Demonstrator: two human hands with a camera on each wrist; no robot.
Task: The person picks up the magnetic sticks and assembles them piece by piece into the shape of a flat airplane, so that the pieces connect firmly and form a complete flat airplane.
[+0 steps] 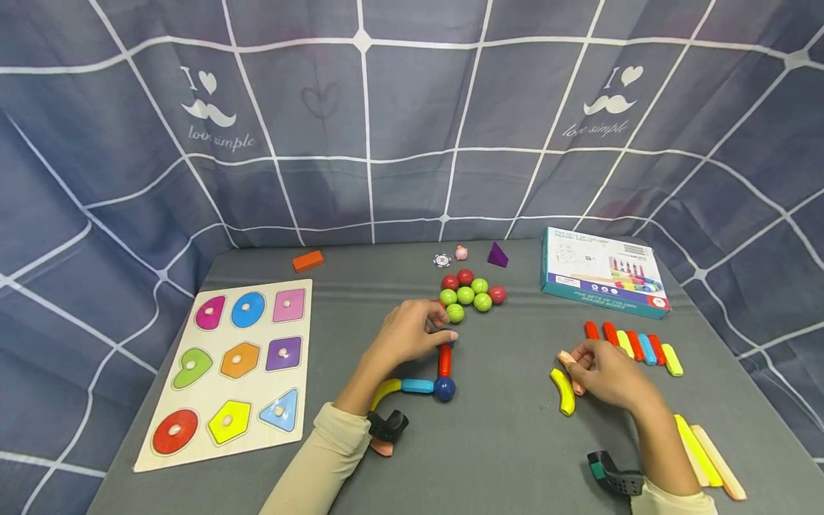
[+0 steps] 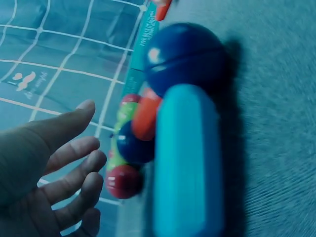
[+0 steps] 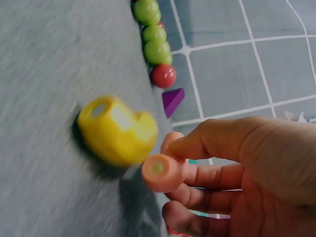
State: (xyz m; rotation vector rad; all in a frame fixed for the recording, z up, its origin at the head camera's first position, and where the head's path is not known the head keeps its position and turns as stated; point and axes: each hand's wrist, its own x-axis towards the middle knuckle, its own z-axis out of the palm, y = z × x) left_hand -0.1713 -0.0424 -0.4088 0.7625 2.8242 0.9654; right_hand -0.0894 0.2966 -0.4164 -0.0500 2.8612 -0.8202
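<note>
My left hand [image 1: 412,332] hovers by the upper end of a joined magnetic stick-and-ball piece, its fingers loosely bent around nothing in the left wrist view. That piece has a red rod [image 1: 445,361], a dark blue ball [image 1: 444,388], a light blue rod [image 1: 417,386] and a yellow curved rod [image 1: 385,390]. A second dark blue ball [image 2: 134,143] sits at the red rod's far end. My right hand [image 1: 605,372] pinches a peach curved rod [image 3: 160,173] between thumb and fingers. Left of it, another yellow curved rod [image 1: 563,393] lies on the table.
Green and red balls [image 1: 465,295] cluster beyond my left hand. A shape puzzle board [image 1: 302,400] lies left, a boxed set [image 1: 601,272] back right. Short rods [image 1: 646,349] line up behind my right hand; long sticks [image 1: 717,461] lie by that forearm. A purple pyramid [image 1: 498,255] stands at the back.
</note>
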